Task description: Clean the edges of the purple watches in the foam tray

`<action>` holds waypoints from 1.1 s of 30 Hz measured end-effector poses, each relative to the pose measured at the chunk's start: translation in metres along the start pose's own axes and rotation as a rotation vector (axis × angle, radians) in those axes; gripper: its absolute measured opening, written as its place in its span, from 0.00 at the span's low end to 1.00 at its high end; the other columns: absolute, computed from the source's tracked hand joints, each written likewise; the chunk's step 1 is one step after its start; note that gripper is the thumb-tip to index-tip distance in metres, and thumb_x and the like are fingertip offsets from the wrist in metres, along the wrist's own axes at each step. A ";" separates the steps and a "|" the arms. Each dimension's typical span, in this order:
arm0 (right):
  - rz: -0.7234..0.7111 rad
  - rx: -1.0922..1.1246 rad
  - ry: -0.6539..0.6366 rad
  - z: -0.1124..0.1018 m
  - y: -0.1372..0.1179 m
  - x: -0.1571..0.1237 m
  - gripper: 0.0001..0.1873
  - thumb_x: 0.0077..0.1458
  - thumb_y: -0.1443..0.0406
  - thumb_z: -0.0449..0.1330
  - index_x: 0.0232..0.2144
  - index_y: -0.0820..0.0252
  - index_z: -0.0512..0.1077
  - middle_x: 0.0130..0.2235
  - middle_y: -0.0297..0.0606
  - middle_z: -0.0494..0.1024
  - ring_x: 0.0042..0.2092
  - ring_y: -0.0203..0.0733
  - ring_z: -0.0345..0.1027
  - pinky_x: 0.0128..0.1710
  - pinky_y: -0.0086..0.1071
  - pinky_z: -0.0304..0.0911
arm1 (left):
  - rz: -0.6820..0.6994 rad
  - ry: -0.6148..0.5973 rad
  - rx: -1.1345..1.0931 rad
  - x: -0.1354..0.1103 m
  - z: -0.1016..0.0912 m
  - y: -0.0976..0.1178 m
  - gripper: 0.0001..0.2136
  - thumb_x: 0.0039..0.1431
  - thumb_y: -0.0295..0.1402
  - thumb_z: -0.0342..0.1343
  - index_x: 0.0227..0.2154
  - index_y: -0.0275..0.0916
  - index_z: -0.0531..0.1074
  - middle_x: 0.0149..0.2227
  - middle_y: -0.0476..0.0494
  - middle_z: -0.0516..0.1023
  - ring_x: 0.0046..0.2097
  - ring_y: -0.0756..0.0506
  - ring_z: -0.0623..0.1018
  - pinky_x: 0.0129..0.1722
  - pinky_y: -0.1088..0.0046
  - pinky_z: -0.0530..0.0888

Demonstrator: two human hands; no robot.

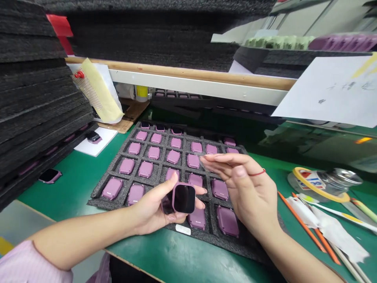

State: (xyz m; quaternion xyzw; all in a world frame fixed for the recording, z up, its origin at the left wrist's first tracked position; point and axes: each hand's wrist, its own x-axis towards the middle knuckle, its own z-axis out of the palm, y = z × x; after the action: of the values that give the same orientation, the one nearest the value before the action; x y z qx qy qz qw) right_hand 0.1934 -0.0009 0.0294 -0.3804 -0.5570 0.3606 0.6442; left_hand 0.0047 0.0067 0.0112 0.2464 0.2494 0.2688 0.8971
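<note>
My left hand (154, 208) grips a pink smartwatch body (183, 198), its dark screen facing up, just above the near edge of a black foam tray (97, 192). The tray holds several pink watch bodies (145, 169) lying back side up in square pockets. My right hand (241, 184) hovers to the right of the held watch, fingers pressed together in a pinch at about the tray's middle row. A thin clear film seems to be between the fingertips, but I cannot make it out. A red string circles the right wrist.
Stacks of black foam trays (35, 98) rise at the left, with loose watch bodies (50, 175) beside them. At the right lie orange sticks (306, 226), white wipes (332, 232), a tape roll (312, 181) and a white paper sheet (332, 92). A shelf rail (194, 80) crosses behind.
</note>
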 end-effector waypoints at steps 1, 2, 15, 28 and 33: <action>0.020 0.009 0.006 0.000 0.001 0.001 0.07 0.61 0.57 0.64 0.39 0.52 0.79 0.42 0.36 0.85 0.46 0.43 0.81 0.50 0.36 0.78 | -0.005 -0.002 0.003 0.000 0.000 0.000 0.27 0.50 0.55 0.66 0.41 0.34 0.83 0.32 0.39 0.82 0.20 0.57 0.63 0.20 0.79 0.55; 0.041 -0.001 0.021 -0.001 0.002 0.001 0.06 0.59 0.59 0.66 0.40 0.51 0.79 0.42 0.35 0.85 0.45 0.42 0.82 0.49 0.36 0.79 | -0.009 -0.004 0.006 0.000 0.000 0.000 0.27 0.50 0.55 0.66 0.41 0.34 0.84 0.32 0.39 0.82 0.20 0.57 0.63 0.20 0.79 0.55; -0.194 -0.358 -0.230 -0.003 -0.014 0.000 0.11 0.53 0.71 0.69 0.35 0.47 0.83 0.30 0.30 0.82 0.30 0.34 0.74 0.31 0.28 0.72 | 0.011 -0.037 0.030 0.001 0.000 -0.001 0.27 0.55 0.55 0.63 0.39 0.32 0.83 0.32 0.37 0.81 0.20 0.57 0.61 0.22 0.77 0.53; -0.267 -0.580 -0.140 0.010 -0.025 0.000 0.10 0.56 0.73 0.64 0.35 0.51 0.79 0.31 0.33 0.81 0.29 0.37 0.72 0.30 0.34 0.70 | 0.020 -0.013 0.104 0.000 0.002 -0.003 0.26 0.55 0.55 0.63 0.39 0.33 0.82 0.30 0.41 0.79 0.20 0.57 0.61 0.21 0.77 0.53; -0.237 -0.474 -0.192 0.006 -0.024 0.001 0.09 0.57 0.71 0.65 0.37 0.50 0.78 0.31 0.32 0.81 0.30 0.38 0.73 0.31 0.34 0.70 | -0.012 0.024 0.127 -0.001 0.003 -0.003 0.28 0.52 0.58 0.63 0.39 0.34 0.82 0.32 0.38 0.81 0.21 0.56 0.63 0.22 0.77 0.55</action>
State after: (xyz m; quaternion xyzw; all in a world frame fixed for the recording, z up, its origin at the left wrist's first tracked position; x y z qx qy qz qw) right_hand 0.1888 -0.0105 0.0513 -0.4166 -0.7250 0.1771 0.5192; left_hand 0.0067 0.0030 0.0122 0.2983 0.2781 0.2499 0.8782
